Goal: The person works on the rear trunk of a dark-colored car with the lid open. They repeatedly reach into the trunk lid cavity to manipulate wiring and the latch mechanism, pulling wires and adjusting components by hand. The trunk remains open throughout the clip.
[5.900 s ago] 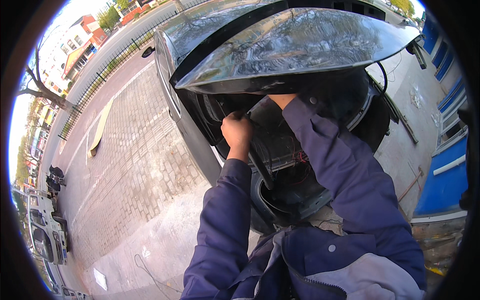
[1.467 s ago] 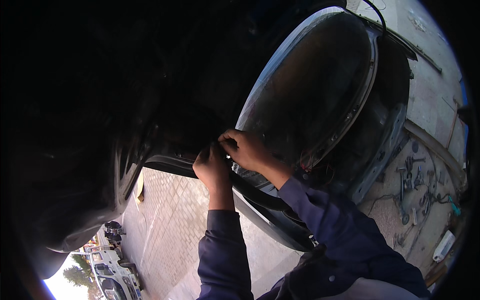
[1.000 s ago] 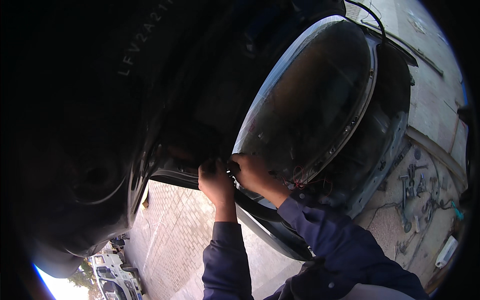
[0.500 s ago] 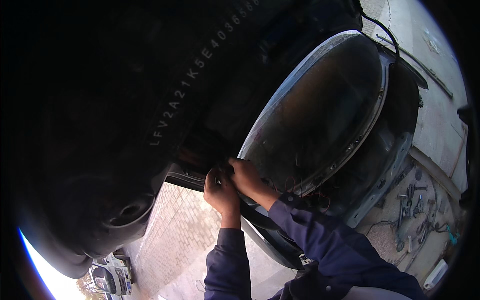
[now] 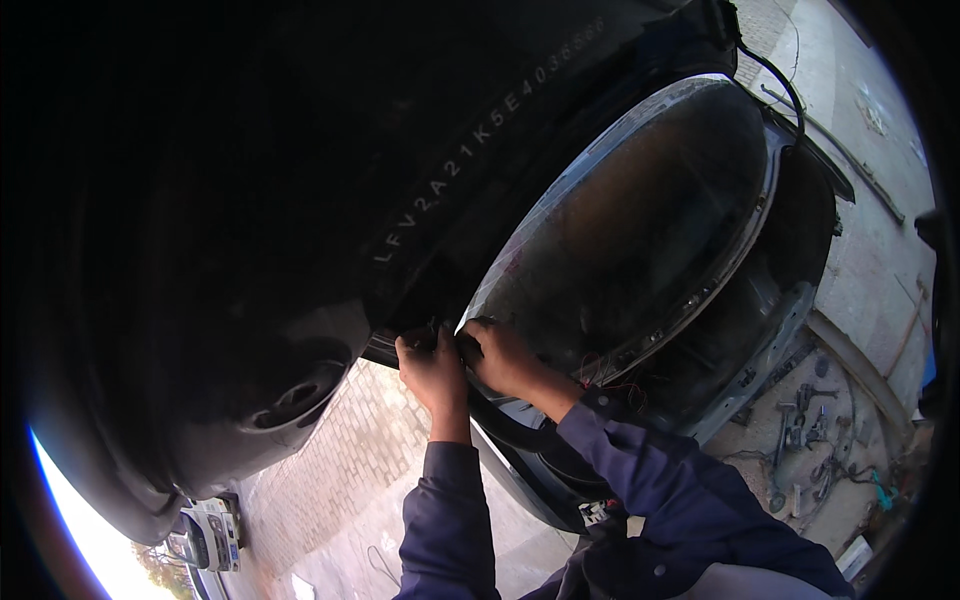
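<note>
Pavement (image 5: 330,460): pale, at your left; loose tools (image 5: 795,430) lie right.
Trunk lid (image 5: 220,200): raised over your left, apparently for access underneath.
Left hand (image 5: 433,375): bunched near its edge.
Right hand (image 5: 502,360): curled just beside, perhaps sharing one spot; whether either holds anything, I cannot tell.

above and left of the fingers (image 5: 445,352), the black panel (image 5: 200,250) looks smooth and mostly matt, with a soft gloss low down. right of them, the dark oval surface (image 5: 650,200) is smooth, its rim (image 5: 695,302) metallic. matt cloth sleeves (image 5: 447,510) lie below, rough paving (image 5: 350,435) below left, dull metal tools (image 5: 797,425) far right.
</note>
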### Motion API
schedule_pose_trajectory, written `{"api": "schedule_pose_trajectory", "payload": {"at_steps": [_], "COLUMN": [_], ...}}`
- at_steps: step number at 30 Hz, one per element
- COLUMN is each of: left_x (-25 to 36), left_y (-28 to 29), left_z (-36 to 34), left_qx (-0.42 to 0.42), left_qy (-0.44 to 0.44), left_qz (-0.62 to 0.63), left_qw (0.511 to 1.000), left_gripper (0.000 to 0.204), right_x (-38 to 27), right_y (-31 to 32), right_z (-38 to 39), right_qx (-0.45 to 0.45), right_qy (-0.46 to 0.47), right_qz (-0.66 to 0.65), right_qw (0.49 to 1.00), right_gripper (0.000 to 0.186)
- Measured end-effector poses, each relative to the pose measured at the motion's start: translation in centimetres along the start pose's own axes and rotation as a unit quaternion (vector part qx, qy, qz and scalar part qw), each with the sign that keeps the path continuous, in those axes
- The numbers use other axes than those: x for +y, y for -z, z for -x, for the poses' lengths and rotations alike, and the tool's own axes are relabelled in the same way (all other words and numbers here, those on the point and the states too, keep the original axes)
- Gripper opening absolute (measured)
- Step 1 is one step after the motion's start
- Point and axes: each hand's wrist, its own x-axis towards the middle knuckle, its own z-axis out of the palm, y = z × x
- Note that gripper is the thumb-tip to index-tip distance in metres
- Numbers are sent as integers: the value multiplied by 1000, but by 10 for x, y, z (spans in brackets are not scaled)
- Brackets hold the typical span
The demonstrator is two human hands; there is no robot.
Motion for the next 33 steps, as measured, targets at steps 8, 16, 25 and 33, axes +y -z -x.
{"api": "schedule_pose_trajectory", "payload": {"at_steps": [8,16,25,33], "left_x": [-8,-1,-13,-21], "left_y": [-2,-2,-3,-2], "left_z": [4,-9,-20,-24], "left_qx": [-62,-97,-111,-113], "left_qy": [44,33,20,-64], "left_qz": [46,50,77,16], "left_qw": [996,993,991,991], "left_gripper": [34,30,27,31], "right_x": [-12,-12,-33,-93], "right_y": [32,47,50,55], "right_z": [27,47,46,5], "right_qx": [-3,-53,-68,138], "right_qy": [1,-14,-33,235], "right_qz": [81,85,88,81], "right_qw": [997,995,993,959], "right_gripper": [18,21,18,46]}}
